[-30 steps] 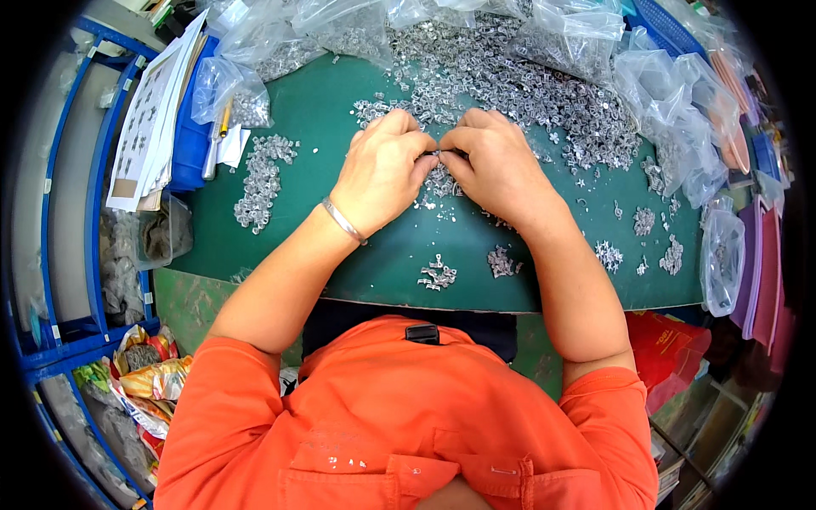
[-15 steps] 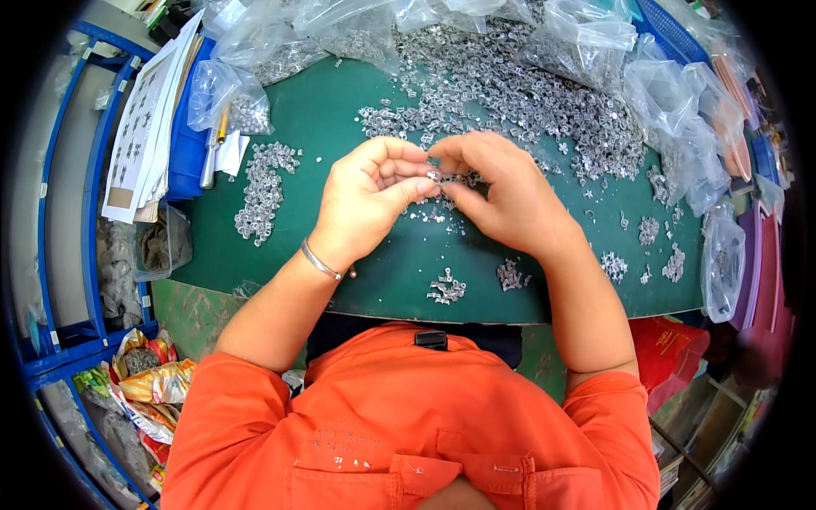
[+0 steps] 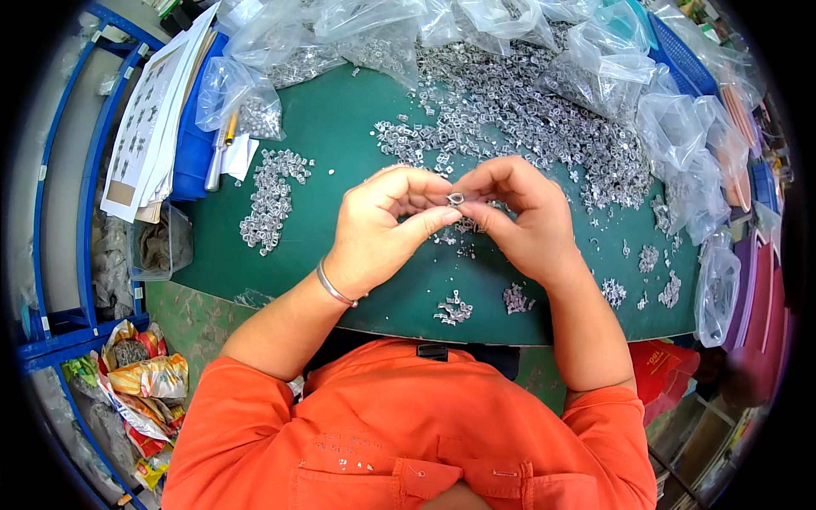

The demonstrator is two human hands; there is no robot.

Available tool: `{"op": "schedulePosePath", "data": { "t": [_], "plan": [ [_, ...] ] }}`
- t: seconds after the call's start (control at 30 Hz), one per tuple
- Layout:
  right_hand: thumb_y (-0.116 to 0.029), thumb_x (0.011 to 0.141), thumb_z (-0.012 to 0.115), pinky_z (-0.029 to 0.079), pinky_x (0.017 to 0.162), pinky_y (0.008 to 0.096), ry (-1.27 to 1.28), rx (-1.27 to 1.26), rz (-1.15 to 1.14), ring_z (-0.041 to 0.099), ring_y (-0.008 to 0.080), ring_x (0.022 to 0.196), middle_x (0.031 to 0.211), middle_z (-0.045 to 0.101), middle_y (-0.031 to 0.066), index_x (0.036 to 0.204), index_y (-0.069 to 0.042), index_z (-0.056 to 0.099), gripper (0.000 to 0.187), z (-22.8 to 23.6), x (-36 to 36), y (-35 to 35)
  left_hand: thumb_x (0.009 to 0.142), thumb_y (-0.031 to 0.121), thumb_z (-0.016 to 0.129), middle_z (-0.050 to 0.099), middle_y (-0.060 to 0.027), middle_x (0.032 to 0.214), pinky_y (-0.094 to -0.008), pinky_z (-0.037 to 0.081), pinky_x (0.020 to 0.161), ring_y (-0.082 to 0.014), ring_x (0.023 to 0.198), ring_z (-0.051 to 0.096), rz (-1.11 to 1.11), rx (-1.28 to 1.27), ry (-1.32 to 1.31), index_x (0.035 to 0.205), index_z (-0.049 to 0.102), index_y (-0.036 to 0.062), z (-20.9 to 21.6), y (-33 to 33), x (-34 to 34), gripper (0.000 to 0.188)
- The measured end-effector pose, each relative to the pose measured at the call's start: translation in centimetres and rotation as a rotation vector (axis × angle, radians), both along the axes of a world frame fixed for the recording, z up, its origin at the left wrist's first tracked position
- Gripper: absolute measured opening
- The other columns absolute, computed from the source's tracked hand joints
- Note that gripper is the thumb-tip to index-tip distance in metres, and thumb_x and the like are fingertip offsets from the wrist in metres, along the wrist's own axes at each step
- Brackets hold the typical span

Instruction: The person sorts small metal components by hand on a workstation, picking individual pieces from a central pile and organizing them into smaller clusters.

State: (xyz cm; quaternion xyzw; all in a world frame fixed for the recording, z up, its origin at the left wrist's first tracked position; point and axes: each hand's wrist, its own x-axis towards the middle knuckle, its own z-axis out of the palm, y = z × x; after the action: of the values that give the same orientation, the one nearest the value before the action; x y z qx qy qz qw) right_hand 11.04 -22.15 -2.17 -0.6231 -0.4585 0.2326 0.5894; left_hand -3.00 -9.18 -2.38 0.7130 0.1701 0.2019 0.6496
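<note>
Over the middle of the green table (image 3: 374,293), a small silvery metal piece (image 3: 456,199) sits pinched between the fingertips of both hands. My left hand (image 3: 387,217), with a bangle (image 3: 334,286) at its wrist, grips it from one side with thumb and fingers closed. From the other side my right hand (image 3: 523,212) holds it the same way. The fingers partly cover the piece, so its exact shape is hidden. Beyond the hands spreads a large heap of small grey metal parts (image 3: 510,93). Small clusters of parts (image 3: 455,309) lie between my forearms.
Several clear plastic bags (image 3: 374,42) of parts line the far side. At left are a separate pile of parts (image 3: 270,200), pens (image 3: 223,140), printed sheets (image 3: 140,127) and a clear tub (image 3: 174,242). A blue basket (image 3: 680,55) stands at far right; blue shelving (image 3: 102,170) flanks the left.
Both hands sit slightly lower and further right in the picture, and the whole view has shifted a little. The fingertips have come closer together around the small metal piece.
</note>
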Motion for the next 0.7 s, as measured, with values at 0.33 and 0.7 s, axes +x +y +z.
{"op": "schedulePosePath", "data": {
  "t": [0.33, 0.7],
  "plan": [
    [0.007, 0.078, 0.068, 0.054, 0.077, 0.0345, -0.417, 0.128, -0.063, 0.068, 0.0283, 0.09, 0.1, 0.07, 0.0116, 0.102, -0.002, 0.064, 0.026, 1.1, -1.2, 0.1, 0.083, -0.014, 0.063, 0.06, -0.0079, 0.102, -0.027, 0.053, 0.08, -0.0133, 0.093, 0.062, 0.017, -0.145, -0.163, 0.093, 0.061, -0.0025, 0.5, 0.7, 0.1, 0.016],
    [0.01, 0.078, 0.064, 0.053, 0.073, 0.0327, -0.473, 0.186, -0.182, 0.068, 0.0277, 0.082, 0.09, 0.069, 0.0135, 0.09, 0.001, 0.066, 0.015, 1.4, -0.1, 0.2, 0.078, 0.015, 0.068, 0.073, -0.0116, 0.086, -0.0306, 0.054, 0.073, -0.0209, 0.077, 0.07, 0.663, 1.157, 0.401, 0.094, 0.073, 0.0043, 4.1, 24.4, 2.7, 0.02]
  ]
}}
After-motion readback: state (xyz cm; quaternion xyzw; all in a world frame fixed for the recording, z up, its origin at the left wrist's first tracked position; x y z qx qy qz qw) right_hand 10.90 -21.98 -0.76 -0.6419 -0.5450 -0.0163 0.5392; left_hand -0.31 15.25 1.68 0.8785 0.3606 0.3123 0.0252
